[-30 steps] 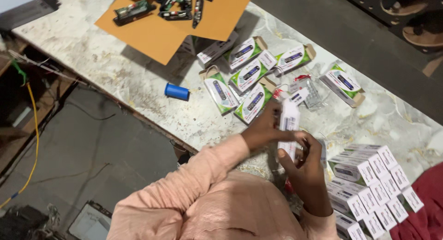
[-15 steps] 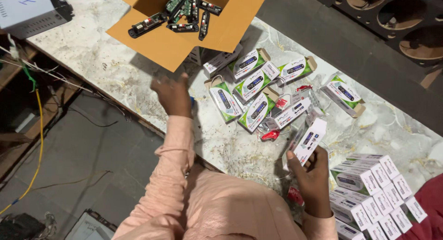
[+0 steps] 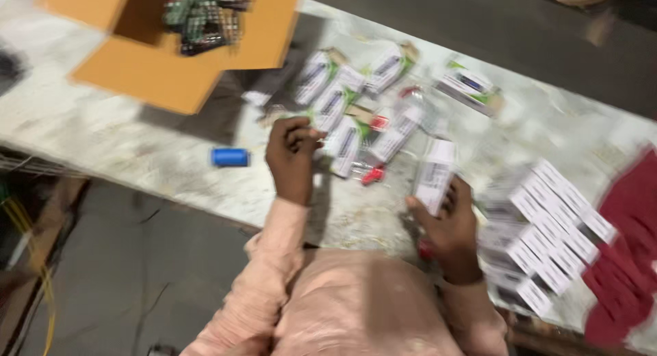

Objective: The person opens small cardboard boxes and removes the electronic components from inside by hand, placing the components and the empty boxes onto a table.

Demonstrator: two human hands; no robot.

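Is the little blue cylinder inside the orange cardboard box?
No, the little blue cylinder lies on the speckled stone table, apart from the orange cardboard box and beside the left hand.

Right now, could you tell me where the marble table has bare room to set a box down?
Bare table lies left of the blue cylinder, below the cardboard box. Crowded: loose packets by the left hand, stacked boxes beside the right hand.

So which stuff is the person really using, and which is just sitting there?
In use:
right hand holding a small white box
left hand, curled by the loose white and green boxes

Just lying about:
blue cylinder
stacked white boxes
open cardboard box
red cloth
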